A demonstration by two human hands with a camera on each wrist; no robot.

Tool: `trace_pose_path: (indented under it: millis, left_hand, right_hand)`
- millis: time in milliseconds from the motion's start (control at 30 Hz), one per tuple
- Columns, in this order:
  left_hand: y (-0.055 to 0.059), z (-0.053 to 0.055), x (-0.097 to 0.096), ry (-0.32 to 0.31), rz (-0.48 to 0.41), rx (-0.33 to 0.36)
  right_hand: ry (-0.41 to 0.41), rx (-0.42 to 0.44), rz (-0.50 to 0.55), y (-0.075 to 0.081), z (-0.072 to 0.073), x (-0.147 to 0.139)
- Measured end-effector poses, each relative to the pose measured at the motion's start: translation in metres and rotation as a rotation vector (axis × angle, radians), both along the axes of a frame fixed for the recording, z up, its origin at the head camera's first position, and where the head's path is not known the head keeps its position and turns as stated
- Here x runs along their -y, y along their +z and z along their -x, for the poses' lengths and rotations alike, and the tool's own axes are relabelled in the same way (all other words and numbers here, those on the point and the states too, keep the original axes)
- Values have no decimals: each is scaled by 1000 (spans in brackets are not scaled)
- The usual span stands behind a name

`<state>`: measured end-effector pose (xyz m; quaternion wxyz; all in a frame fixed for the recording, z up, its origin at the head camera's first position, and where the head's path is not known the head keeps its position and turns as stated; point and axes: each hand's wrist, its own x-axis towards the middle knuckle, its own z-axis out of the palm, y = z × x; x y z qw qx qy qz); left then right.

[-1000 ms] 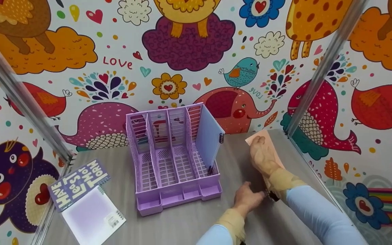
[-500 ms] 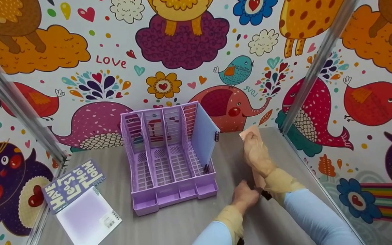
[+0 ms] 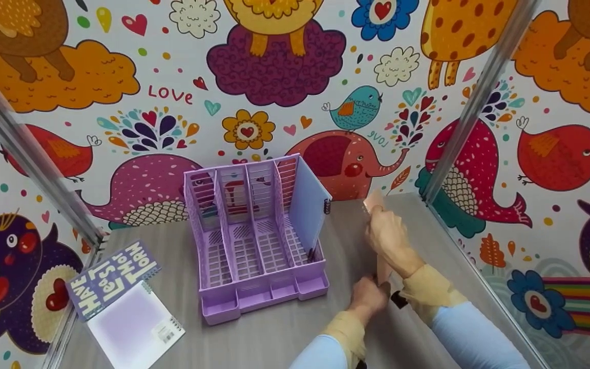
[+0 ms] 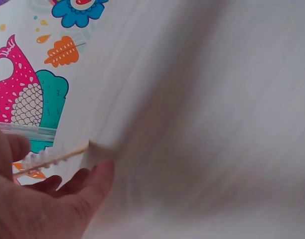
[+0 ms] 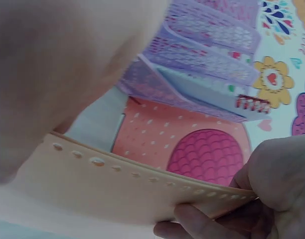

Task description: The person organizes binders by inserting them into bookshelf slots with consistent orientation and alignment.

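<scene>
A peach spiral notebook point(image 3: 383, 270) stands on edge over the table, to the right of a purple desk organizer point(image 3: 264, 292). My right hand point(image 3: 390, 236) grips its far end, thumb on one side and fingers on the other in the right wrist view. Lower down, my left hand point(image 3: 369, 297) pinches the near end; its fingers and thumb lie on either side of the bound edge in the left wrist view. A row of punched holes runs along the notebook's edge in the right wrist view. A light-blue notebook point(image 3: 309, 205) stands upright in the organizer's rightmost slot.
On the left of the table point(image 3: 192, 343) lie a lettered notebook point(image 3: 113, 277) and a white-and-lilac spiral notebook point(image 3: 131, 328), partly overlapping. Cartoon-printed wall panels with metal frame posts point(image 3: 479, 102) enclose the back and sides.
The peach notebook has turned more edge-on to the head view and come slightly left with my right hand. My left hand has closed on its near end. The head view has shifted slightly.
</scene>
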<state>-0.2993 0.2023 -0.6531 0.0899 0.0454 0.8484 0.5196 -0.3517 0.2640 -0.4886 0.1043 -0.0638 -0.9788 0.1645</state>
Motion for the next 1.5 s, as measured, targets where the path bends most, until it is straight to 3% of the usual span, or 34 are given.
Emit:
trace_pose_path:
  millis: [100, 167, 233, 300, 333, 367, 567, 667, 867, 1033, 1167, 1367, 1500]
  left_hand:
    - [-42, 15, -13, 7, 6, -46]
    - [-61, 22, -17, 11, 1, -84]
    - [-69, 23, -17, 12, 17, -139]
    - [-67, 22, -15, 15, 39, -161]
    - [-62, 20, -13, 19, 51, -174]
    - [-50, 15, -8, 17, 51, -168]
    - [45, -21, 25, 42, -79, -17]
    - [67, -33, 27, 69, -103, 13]
    - [76, -47, 22, 125, -164, -71]
    - [79, -53, 21, 139, -217, -129]
    - [81, -61, 22, 153, -202, -194]
    - [87, -74, 29, 195, -199, -191]
    - [94, -80, 35, 260, -199, -215]
  right_hand:
    - [13, -34, 7, 5, -6, 1]
    - [20, -50, 14, 8, -11, 2]
    - [25, -61, 27, 11, -16, 4]
    - [31, -63, 52, 14, -22, 6]
    - [37, -68, 64, 15, -25, 8]
    - [41, -81, 73, 16, -29, 9]
    - [87, -208, 109, 25, -50, 20]
    - [120, -286, 124, 30, -62, 25]
    - [143, -374, 157, 37, -83, 29]
    - [117, -318, 221, 35, -90, 28]
    - [101, -272, 249, 31, -95, 27]
    - [163, -352, 294, 31, -111, 30]
    - [192, -391, 266, 40, -119, 36]
